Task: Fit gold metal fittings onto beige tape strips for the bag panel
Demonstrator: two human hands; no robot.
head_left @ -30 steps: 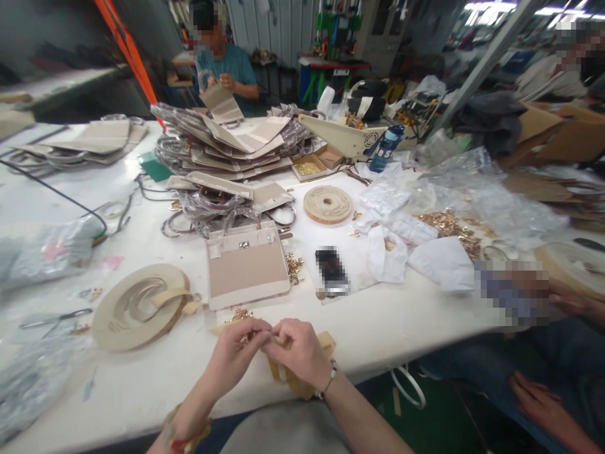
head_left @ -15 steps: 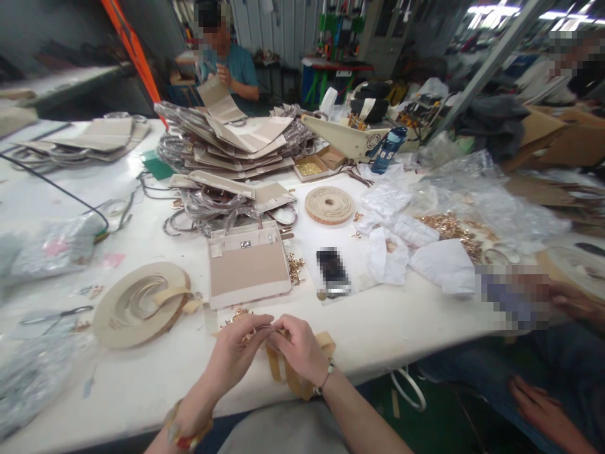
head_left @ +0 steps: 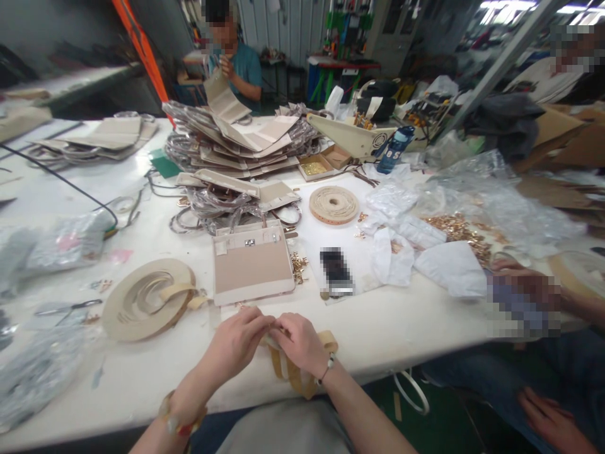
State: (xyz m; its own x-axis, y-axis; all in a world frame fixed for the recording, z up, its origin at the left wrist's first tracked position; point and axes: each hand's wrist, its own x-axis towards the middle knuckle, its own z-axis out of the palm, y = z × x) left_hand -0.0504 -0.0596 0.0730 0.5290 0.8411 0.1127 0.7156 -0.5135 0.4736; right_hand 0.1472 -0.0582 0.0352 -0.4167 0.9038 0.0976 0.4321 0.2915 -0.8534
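My left hand and my right hand meet fingertip to fingertip above the table's near edge. Both are closed in a pinch. A tan strip hangs in loops under my right hand, which grips it. Whatever sits between the left fingertips is hidden. Just beyond the hands lies a flat beige bag panel with a small metal fitting near its top. Small gold metal pieces are heaped along its right side. On the left lies a coil of tan strip, its loose end reaching toward the panel.
Behind the panel rises a pile of beige bag pieces with wrapped handles. A second tan roll, a phone, white paper and a blue bottle stand right. A co-worker's hand is at far right; another person sits opposite.
The view has shifted slightly. My left hand has rolled over, its back now covering more of the fingertips and gold pieces. The co-worker's hand at right has moved a little.
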